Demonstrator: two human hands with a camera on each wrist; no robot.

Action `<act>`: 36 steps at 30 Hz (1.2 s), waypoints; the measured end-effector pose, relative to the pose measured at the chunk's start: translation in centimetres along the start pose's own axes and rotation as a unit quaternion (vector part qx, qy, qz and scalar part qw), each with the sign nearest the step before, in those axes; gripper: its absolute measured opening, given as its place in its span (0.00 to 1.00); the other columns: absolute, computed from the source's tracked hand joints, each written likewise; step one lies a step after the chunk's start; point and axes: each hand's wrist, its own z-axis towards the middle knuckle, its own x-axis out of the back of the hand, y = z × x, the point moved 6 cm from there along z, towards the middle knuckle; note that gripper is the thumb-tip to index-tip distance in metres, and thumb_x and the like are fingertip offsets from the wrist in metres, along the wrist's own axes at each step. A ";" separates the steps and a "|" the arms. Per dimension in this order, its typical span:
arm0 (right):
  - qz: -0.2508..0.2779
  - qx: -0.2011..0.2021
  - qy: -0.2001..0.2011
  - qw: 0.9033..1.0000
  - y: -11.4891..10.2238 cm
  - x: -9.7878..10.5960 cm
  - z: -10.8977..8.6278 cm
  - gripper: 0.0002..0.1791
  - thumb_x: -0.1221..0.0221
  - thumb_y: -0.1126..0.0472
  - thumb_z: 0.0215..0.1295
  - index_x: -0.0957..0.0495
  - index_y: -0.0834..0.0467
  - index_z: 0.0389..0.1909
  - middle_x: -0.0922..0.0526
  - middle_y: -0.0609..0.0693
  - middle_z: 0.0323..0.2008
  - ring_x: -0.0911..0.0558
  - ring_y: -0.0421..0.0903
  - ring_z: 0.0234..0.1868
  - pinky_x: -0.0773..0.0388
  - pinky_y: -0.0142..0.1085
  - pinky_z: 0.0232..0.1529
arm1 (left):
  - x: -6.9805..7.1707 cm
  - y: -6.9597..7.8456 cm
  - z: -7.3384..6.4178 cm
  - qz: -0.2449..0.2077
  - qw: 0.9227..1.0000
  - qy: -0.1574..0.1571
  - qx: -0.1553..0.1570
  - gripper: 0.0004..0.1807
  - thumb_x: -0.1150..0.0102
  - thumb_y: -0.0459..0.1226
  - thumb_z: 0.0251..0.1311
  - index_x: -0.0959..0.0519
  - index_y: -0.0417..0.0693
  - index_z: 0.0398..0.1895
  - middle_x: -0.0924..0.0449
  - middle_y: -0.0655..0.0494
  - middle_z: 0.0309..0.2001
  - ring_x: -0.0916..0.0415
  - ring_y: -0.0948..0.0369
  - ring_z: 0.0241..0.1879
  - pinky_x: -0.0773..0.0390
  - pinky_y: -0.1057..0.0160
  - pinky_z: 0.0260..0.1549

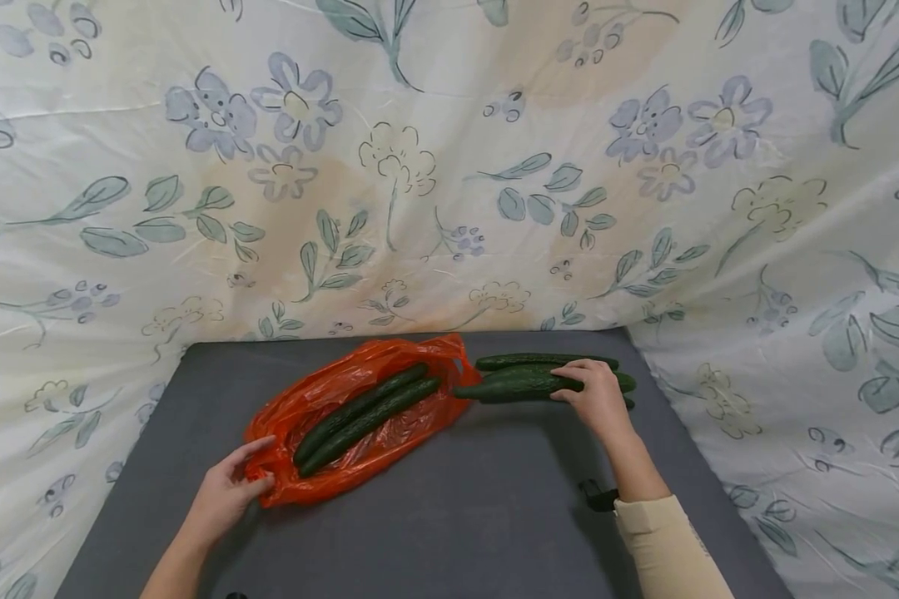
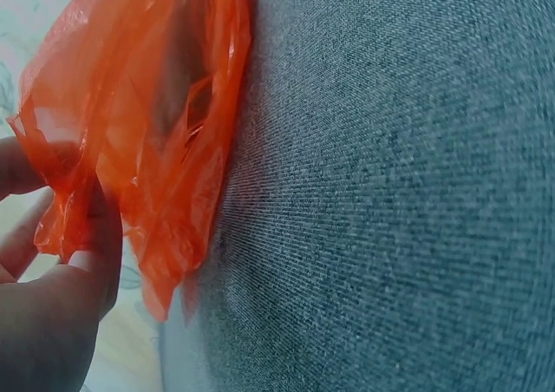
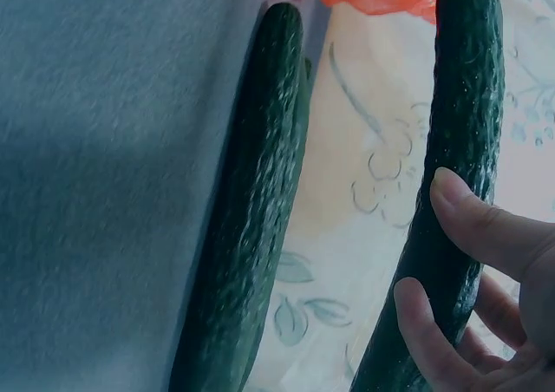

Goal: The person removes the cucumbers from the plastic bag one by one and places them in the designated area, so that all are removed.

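Note:
An orange-red plastic bag lies spread on the left of the table, its mouth facing up. Two dark green cucumbers lie side by side in it. My left hand pinches the bag's near left end between thumb and fingers; the left wrist view shows the bunched plastic there. With my right hand I grip a cucumber around its middle, lifted off the table, its left tip near the bag's right end. More cucumbers lie behind and below it; one shows clearly in the right wrist view.
The grey cloth-covered table ends at a floral curtain behind and at both sides. A black strap hangs at my right wrist. A small dark object shows at the bottom edge.

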 end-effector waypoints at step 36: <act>-0.024 -0.075 -0.065 0.995 8.1 -3.6 -0.7 0.23 0.27 0.61 0.55 0.14 0.56 0.54 0.21 0.64 0.59 0.31 0.71 0.63 0.34 0.66 0.61 | 0.3 -0.1 0.0 -0.009 1.000 0.002 -0.002 0.35 0.33 0.36 0.64 0.34 0.44 0.74 0.34 0.38 0.70 0.27 0.76 0.50 0.21 0.72 0.43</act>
